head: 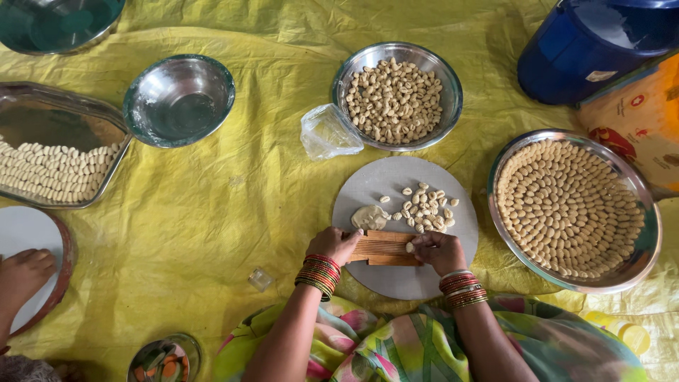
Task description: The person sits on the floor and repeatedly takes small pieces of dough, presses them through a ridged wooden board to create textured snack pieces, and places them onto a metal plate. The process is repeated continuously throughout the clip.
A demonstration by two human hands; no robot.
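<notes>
We steady the ribbed wooden board [382,248], long axis left to right on the round grey board [396,185], left hand [334,245] gripping its end, right hand [438,251] fingers pinching a dough bit [409,247], with the tray [640,249] nearly full and a dough lump [369,217] left.

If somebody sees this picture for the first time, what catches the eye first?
First, the big steel tray at right, filled with small dough shells in neat rings. In the middle, the left hand steadies a ridged wooden board on a round grey slab, while the right hand presses dough on it.
</notes>
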